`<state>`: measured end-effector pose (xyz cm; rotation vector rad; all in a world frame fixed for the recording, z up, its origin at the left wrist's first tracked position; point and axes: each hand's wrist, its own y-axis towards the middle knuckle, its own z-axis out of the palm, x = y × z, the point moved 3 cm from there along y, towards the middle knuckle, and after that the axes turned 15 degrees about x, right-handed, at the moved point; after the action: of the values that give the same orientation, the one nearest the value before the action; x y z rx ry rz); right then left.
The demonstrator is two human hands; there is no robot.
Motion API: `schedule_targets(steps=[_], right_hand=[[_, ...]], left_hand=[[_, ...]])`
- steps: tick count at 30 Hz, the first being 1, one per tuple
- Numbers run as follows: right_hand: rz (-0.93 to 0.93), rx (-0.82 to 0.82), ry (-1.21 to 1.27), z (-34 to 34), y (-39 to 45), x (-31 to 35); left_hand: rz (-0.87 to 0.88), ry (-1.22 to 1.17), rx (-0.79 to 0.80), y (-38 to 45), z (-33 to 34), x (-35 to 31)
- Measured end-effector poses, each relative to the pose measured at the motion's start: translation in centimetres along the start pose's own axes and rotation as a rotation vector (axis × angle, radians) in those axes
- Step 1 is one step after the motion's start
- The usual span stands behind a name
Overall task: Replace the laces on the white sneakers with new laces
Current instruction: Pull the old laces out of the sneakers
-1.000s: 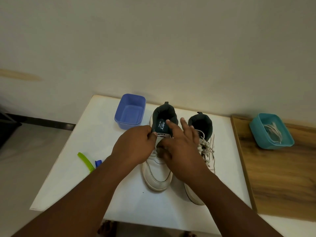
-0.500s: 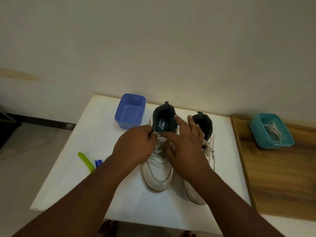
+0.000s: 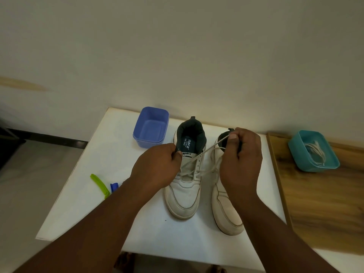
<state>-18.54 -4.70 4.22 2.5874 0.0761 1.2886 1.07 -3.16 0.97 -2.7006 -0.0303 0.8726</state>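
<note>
Right hand [image 3: 241, 164] raised over the right-side sneaker [image 3: 226, 203], thumb and fingers pinching a white lace [image 3: 204, 154] that runs taut down and left to the eyelets of the left-side sneaker [image 3: 185, 186]. Left hand [image 3: 157, 168] curled against that shoe's collar, thumb and fingers gripping its edge beside the tongue. Two white sneakers in all, side by side, toes toward the person, dark lining inside; the right-side one partly hidden behind the right hand, so its lacing cannot be read. Both stand on a white desk [image 3: 82, 194] pushed against a plain pale wall [image 3: 177, 56]. One blue tub [image 3: 151, 127] sits at the desk's far edge, just beside the left-side sneaker's heel. One green clip [image 3: 99, 185] and one small blue piece [image 3: 114, 187] lie near the desk's left edge, partly behind the left forearm. To the right, a wooden surface [image 3: 325, 203] adjoins the desk and carries one teal tub [image 3: 313, 150] with a bundle of white laces [image 3: 317, 152] inside (strand count not clear). Grey floor [image 3: 29, 164] at left with a dark skirting strip along the wall. Writing: the insole label reads "parx" (first letter covered), with small digits beside it too fine to read; the tongue tag reads "sparx".
</note>
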Motion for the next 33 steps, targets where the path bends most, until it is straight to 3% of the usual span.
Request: schedule_targets(steps=[4,8,10,12,16,18,20,23,27,33], right_hand=[[0.094,-0.159,0.322,-1.2,0.1,0.4],[0.125,-0.101,0.851,-1.6,0.1,1.8],[0.128,-0.058,0.911,-1.6,0.1,2.2],[0.114,0.010,0.736,-1.4,0.3,2.0],[-0.039,0.254,0.055,0.4,-0.1,0.9],[-0.158,0.419,-0.335,2.1,-1.0,0.3],[-0.227,0.592,-0.508,3.8,-1.9,-0.4],[-0.226,0.626,-0.494,4.3,-2.2,-0.5],[-0.156,0.479,-0.277,3.0,-1.0,-0.3],[-0.224,0.263,-0.265,1.9,-0.6,0.6]], left_hand=[[0.000,0.002,0.005,0.1,0.0,0.1],[-0.004,0.004,-0.002,0.2,0.1,0.0],[-0.013,0.001,0.003,0.2,0.1,0.0],[-0.014,-0.010,0.005,0.1,0.1,0.0],[-0.023,-0.011,0.006,0.2,0.2,-0.1],[-0.034,-0.011,0.006,0.4,0.3,-0.1],[-0.046,-0.012,0.003,0.5,0.4,0.1],[-0.055,-0.010,0.002,0.4,0.5,0.3],[-0.063,-0.008,0.008,0.5,0.4,0.1],[-0.061,-0.010,0.012,0.1,0.1,0.2]])
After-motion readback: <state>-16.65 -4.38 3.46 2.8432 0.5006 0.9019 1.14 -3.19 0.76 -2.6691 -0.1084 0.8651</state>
